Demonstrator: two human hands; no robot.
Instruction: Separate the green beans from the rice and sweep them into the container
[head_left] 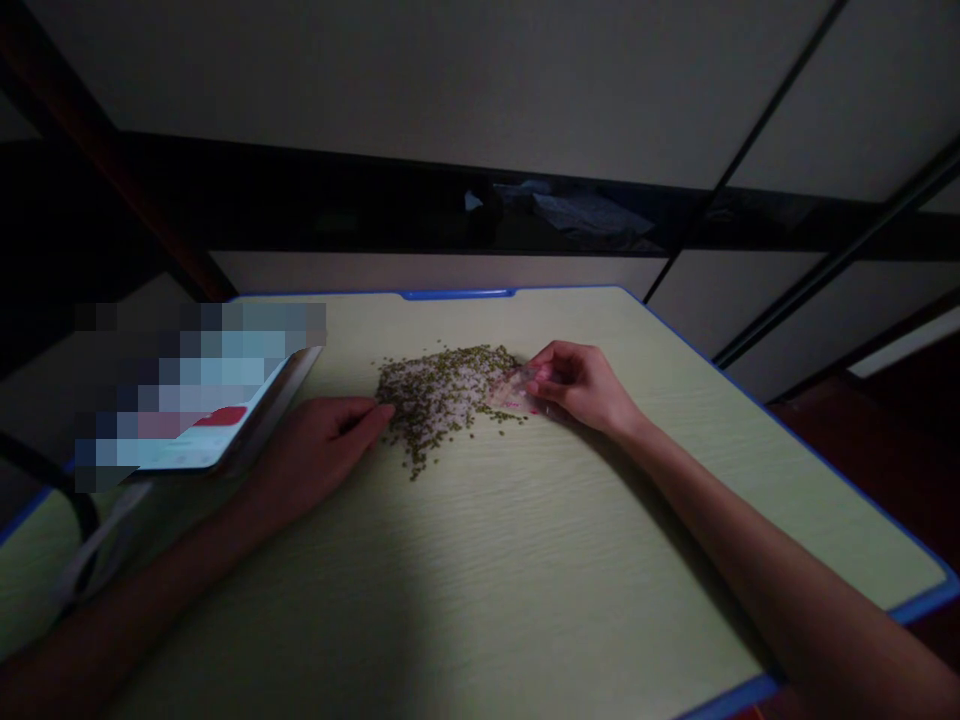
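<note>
A pile of small green beans mixed with pale grains [442, 390] is spread on the light wood-grain table [525, 560]. My left hand [322, 445] lies on the table at the pile's left edge, its fingers pressed together and pinched at the beans. My right hand [581, 385] rests at the pile's right edge, fingers curled on a small clear plastic bag with red print [514, 392].
A phone with a lit screen [217, 425] leans at the left of the table. The table has a blue rim [457, 294]. A white cable or strap [97, 550] hangs near the left edge. Dark room and wall panels lie behind.
</note>
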